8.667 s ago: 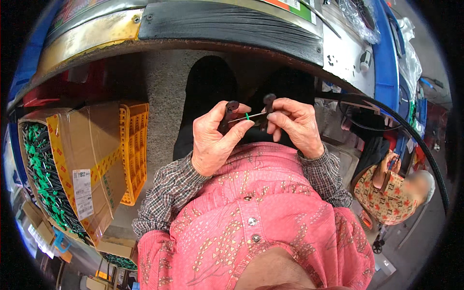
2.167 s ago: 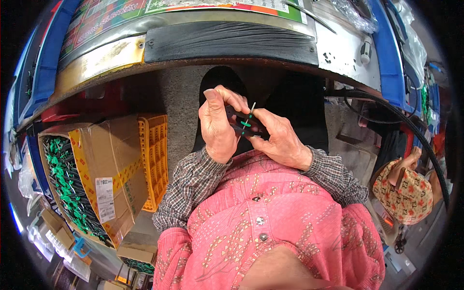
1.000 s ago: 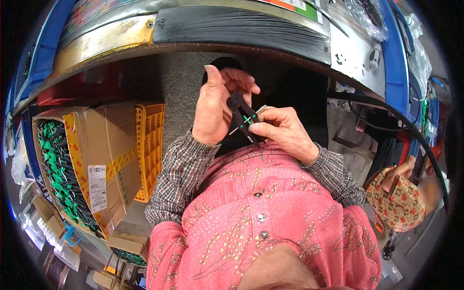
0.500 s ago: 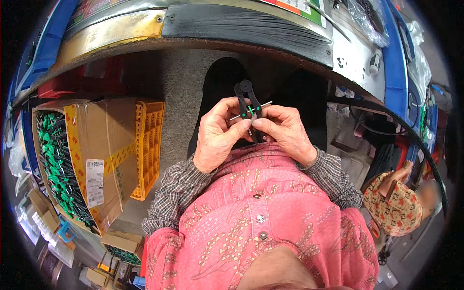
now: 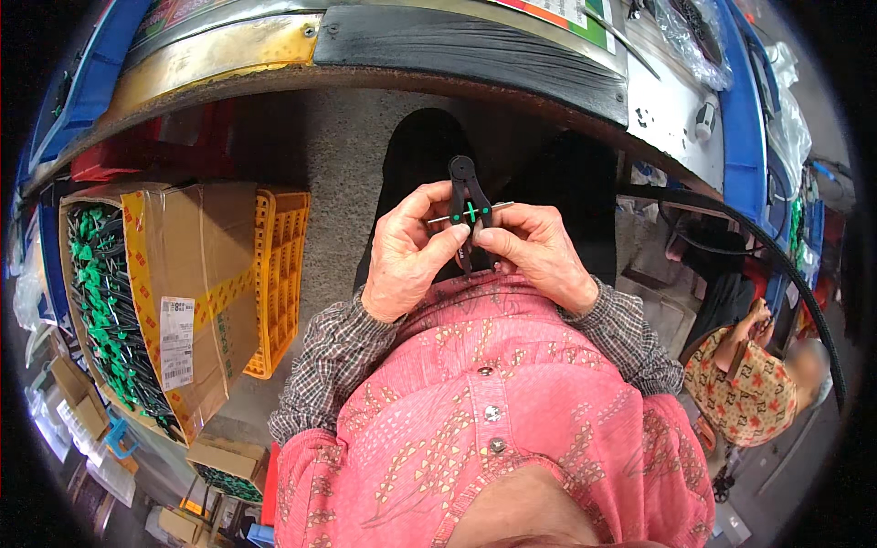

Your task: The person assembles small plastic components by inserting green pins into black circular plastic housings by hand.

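Note:
In front of my waist, both hands hold a small black bow compass (image 5: 462, 169) with its round head pointing away from me. A thin metal rod crosses its two legs, with green pieces at the legs and between them. My left hand (image 5: 405, 260) pinches the left leg between thumb and fingers. On the other leg, close to the rod's right end, my right hand (image 5: 541, 245) is closed with its thumb forward. The fingertips partly cover the lower legs.
A workbench edge (image 5: 475, 55) curves ahead of me. To my left stand a cardboard box (image 5: 201, 274) packed with black and green pieces and a yellow plastic crate (image 5: 279, 283). Another person (image 5: 744, 384) sits at the right. A black cable (image 5: 786, 247) runs nearby.
The compass has turned slightly, so its rod now lies more level and its head has shifted a little left. Both hands keep their grip in nearly the same place.

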`<state>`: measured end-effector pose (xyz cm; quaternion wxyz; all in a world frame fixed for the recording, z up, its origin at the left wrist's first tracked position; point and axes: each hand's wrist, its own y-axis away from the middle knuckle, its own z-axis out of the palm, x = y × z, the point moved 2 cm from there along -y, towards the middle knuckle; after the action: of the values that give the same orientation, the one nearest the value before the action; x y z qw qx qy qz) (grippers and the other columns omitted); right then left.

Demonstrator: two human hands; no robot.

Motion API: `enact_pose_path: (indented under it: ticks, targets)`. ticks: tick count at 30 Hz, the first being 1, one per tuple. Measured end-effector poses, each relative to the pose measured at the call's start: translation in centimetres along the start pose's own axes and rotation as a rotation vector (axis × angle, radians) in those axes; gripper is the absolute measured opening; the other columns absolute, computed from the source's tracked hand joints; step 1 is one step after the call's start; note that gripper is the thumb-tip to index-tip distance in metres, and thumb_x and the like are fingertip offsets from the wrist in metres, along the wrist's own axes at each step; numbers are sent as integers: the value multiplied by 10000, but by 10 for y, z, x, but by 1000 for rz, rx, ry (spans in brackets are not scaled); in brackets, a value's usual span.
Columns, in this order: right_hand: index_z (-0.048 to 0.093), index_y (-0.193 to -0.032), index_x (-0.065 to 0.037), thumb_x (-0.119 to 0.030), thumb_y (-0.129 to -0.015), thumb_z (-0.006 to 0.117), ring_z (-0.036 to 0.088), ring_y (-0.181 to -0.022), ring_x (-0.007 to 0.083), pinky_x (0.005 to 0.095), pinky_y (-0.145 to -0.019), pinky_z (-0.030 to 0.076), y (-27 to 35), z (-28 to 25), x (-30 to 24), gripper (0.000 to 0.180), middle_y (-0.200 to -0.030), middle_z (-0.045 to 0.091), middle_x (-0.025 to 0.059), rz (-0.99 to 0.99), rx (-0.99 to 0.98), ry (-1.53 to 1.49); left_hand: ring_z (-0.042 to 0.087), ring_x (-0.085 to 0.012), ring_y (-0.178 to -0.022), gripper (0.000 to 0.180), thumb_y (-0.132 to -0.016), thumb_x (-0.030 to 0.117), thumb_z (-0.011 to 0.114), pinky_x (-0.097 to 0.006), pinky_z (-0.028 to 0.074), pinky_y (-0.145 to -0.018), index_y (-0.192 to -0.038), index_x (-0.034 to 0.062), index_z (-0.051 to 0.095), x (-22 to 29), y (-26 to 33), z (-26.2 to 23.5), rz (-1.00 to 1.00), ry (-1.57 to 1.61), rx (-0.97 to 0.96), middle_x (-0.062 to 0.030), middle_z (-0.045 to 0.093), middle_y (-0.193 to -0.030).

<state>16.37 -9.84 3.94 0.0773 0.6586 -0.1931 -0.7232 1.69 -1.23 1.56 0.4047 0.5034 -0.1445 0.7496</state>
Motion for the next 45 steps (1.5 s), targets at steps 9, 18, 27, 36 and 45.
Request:
enact_pose_path:
  ticks: [9,18,27,36,45]
  targets:
    - [663,-859,-5,-164,-883,640,462,-562,7,175,-478,363,-1,2,-2,163,-659,561,-52,79,24,-27,577,-81,-894,386,-875,-8,580,-218,491,-723,-1246,-32,479,-4,-3,-4,-28,67,-28,-49,606,-1045]
    - [660,-874,-7,-170,-879,649,462,-549,4,169,-469,358,0,2,-2,164,-645,546,-52,66,25,-19,555,-67,-759,348,-875,-5,555,-211,487,-612,-1214,-28,482,4,-9,-2,-32,4,-9,-34,588,-924]
    - [667,-881,-7,-176,-876,652,465,-549,6,171,-462,352,1,3,-1,170,-639,546,-51,99,34,-2,542,-59,-798,336,-888,45,578,-203,471,-659,-1209,-8,499,11,-15,-4,10,-32,10,-13,556,-935]
    - [672,-898,4,-154,-870,656,474,-571,14,184,-490,374,-3,5,-7,161,-667,569,-44,21,1,59,538,-28,-683,169,-912,138,592,-177,441,-569,-1032,19,586,15,-22,-4,18,-90,75,26,597,-813]
    - [662,-948,14,-134,-862,660,505,-622,17,188,-531,411,-4,7,-9,171,-741,616,-23,89,53,-25,471,3,-559,148,-913,189,606,-161,360,-468,-921,45,638,12,-31,-7,-11,-81,126,54,584,-705]
